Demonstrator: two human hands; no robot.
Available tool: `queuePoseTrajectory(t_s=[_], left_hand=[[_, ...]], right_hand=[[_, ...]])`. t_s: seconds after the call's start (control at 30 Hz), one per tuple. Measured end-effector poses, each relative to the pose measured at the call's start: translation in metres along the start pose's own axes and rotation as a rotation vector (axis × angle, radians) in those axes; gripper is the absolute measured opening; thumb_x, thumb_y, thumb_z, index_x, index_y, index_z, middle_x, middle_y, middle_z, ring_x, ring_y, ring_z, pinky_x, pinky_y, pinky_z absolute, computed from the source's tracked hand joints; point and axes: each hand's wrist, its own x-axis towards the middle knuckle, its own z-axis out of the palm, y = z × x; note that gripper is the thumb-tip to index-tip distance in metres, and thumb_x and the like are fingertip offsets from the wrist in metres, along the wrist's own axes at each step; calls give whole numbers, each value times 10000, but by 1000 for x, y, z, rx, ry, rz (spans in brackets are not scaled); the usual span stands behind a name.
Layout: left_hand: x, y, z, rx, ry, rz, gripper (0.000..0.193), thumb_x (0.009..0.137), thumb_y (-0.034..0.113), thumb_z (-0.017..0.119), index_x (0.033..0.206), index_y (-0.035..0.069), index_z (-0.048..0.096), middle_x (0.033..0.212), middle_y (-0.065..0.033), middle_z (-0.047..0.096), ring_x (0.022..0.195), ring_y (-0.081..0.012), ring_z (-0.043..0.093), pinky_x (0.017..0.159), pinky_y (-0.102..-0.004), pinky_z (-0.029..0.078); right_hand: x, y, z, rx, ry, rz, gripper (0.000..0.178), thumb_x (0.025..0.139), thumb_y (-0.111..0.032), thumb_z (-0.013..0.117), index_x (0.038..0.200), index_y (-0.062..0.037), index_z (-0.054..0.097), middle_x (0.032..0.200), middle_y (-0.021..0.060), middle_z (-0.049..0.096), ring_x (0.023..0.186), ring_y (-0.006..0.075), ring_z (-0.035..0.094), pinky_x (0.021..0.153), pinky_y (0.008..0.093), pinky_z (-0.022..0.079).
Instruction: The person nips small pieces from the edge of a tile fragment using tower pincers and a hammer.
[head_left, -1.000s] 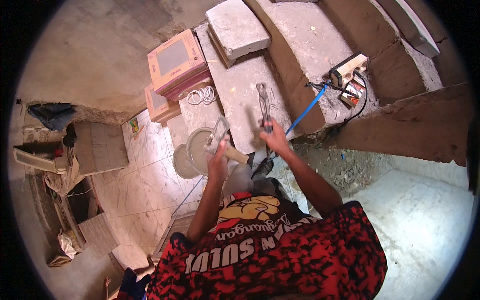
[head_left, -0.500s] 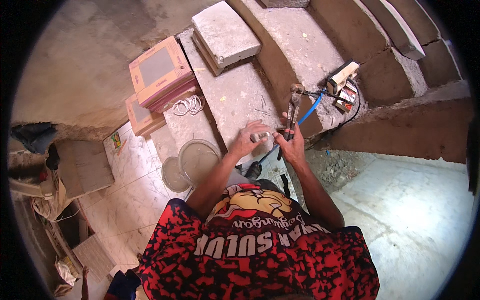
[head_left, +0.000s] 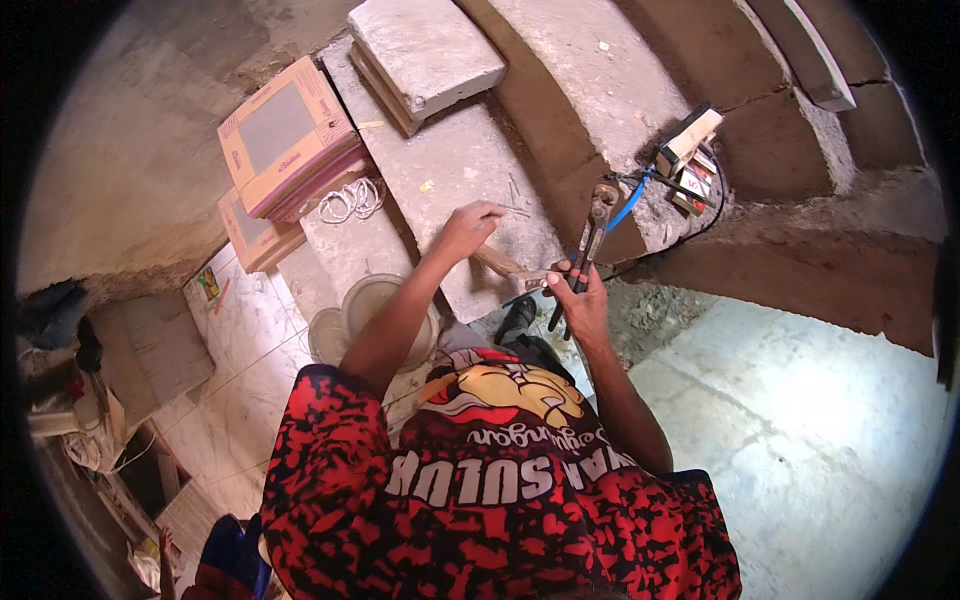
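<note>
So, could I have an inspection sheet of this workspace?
Surface: rough concrete steps with thin nail-like pieces.
Job's things: pincers; brown-handled tool at the right hand.
Clutter: cartons, concrete slab, two round containers.
Right hand: fingers closed round the pincers.
Left hand: fingers at a thin piece; grip unclear.
Cables: blue cord, black cord; white coil.
Surroundings: marbled tiles left, pale floor right.
</note>
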Motion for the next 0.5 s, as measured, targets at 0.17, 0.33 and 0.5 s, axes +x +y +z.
queuePoseTrajectory(t_s=[0.17,0.33,0.5], left_hand=[[67,-37,47,484,-72,194,166,793,107,608,946,59,653,963,-151,632,961,-330,589,865,-392,476],[82,-66,62,788,-123,191,88,789,118,606,853,71,644,905,-143,615,940,-323,585,824,-414,476],[79,-61,60,959,-171,510,157,815,81,507,932,61,609,946,-141,599,976,-302,578,824,-414,461]], right_hand=[[-2,-6,-2,17,-37,56,270,838,-137,716,1025,-28,556,899,27,595,815,113,578,705,271,503],[-11,-14,5,43,-58,77,283,831,-151,729,1041,-29,585,920,18,603,849,101,553,725,260,486],[-11,-12,3,35,-9,58,309,822,-171,739,1038,-15,584,910,38,618,833,108,573,712,260,492]])
